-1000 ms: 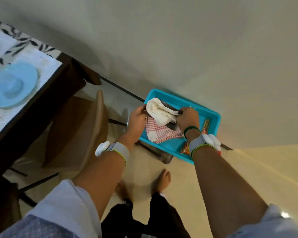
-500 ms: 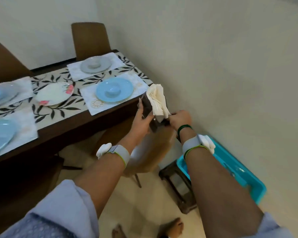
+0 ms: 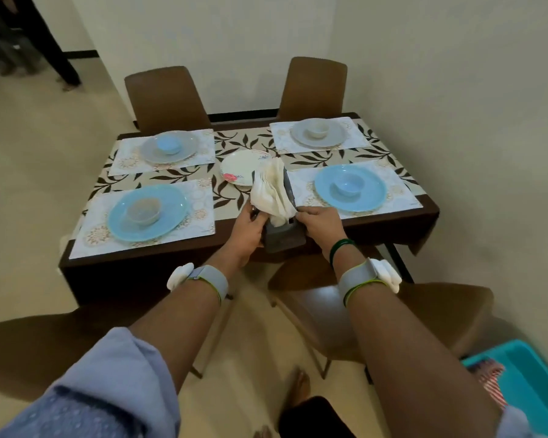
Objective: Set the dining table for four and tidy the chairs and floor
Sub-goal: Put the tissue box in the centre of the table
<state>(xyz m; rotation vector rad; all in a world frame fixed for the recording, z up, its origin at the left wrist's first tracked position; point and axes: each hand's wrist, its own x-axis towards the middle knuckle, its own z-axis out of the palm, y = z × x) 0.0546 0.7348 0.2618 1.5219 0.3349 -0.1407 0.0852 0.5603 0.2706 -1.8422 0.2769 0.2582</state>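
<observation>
Napkin holder point(image 3: 282, 238), dark, stuffed with white napkins point(image 3: 272, 191): held above the tabletop's point(image 3: 140, 263) near edge, left hand point(image 3: 247, 227) and right hand point(image 3: 320, 222) each with grip pressed on one side. Best set down level on the leaf-print runner point(image 3: 231, 142), beside the floral plate point(image 3: 239, 167) (napkins look loose). Four placemats each carry plate and bowl. Teal bin point(image 3: 525, 374) holds a red-checked cloth point(image 3: 487, 379).

I stand on a pale cream floor point(image 3: 29, 172); plain off-white walls point(image 3: 456, 74) meet in the corner, edged by dark skirting point(image 3: 241, 115).
</observation>
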